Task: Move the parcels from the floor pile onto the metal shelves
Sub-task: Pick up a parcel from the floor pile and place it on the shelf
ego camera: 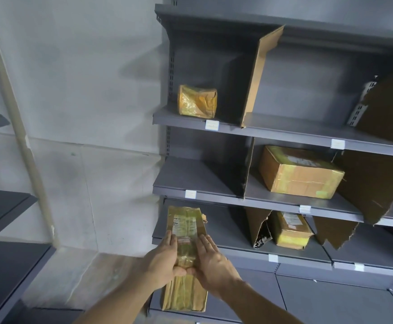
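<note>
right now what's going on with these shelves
A person is sliding a long taped parcel onto the lowest visible shelf of a grey metal rack, left hand and right hand flat against its sides. Three other parcels already sit on the shelves, between cardboard dividers.

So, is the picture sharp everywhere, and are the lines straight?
Head view: the grey metal shelves bow and lean, a wide-angle effect; the long tape-wrapped brown parcel shows glare on its tape; its label text is too blurred to read; both hands look fairly sharp.
</note>
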The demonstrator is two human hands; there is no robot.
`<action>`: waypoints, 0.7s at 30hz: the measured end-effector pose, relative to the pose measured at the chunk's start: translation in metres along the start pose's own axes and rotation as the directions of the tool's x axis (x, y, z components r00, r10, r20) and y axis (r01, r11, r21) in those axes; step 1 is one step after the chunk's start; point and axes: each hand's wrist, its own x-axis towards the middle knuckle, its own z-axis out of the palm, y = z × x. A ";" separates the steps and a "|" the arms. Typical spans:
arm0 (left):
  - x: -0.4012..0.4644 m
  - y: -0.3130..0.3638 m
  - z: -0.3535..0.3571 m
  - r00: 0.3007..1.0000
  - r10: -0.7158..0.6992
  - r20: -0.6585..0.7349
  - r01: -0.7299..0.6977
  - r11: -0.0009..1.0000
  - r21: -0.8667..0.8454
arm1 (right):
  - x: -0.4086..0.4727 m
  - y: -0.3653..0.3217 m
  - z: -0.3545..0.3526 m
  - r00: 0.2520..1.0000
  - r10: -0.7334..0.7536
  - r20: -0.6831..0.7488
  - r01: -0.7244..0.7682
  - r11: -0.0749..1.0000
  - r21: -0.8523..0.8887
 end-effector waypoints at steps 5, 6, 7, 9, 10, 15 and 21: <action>0.001 -0.001 0.000 1.000 0.008 0.002 -0.008 1.000 0.017 | -0.001 0.002 0.000 1.000 0.001 -0.025 -0.001 1.000 0.004; 0.002 -0.001 -0.001 1.000 0.010 0.000 -0.010 1.000 0.021 | -0.001 0.002 -0.001 0.999 0.000 -0.032 0.000 1.000 0.004; 0.002 0.000 -0.003 1.000 0.012 0.000 -0.012 1.000 0.021 | -0.001 0.001 -0.002 0.999 -0.004 -0.038 0.004 1.000 0.001; 0.003 0.000 -0.005 1.000 0.018 0.002 -0.018 1.000 0.022 | 0.000 0.001 -0.003 0.999 -0.009 -0.048 0.009 1.000 -0.001; 0.003 0.000 -0.007 1.000 0.019 0.003 -0.019 1.000 0.023 | 0.001 0.001 -0.003 0.999 -0.010 -0.050 0.010 1.000 -0.001; 0.001 -0.003 -0.009 1.000 0.024 0.002 -0.024 0.999 0.036 | 0.004 0.003 0.002 0.998 -0.008 -0.063 0.008 1.000 -0.002; 0.002 0.002 -0.026 0.996 0.059 -0.072 -0.056 0.997 0.056 | 0.002 0.010 -0.008 0.960 -0.128 -0.250 0.125 0.992 -0.026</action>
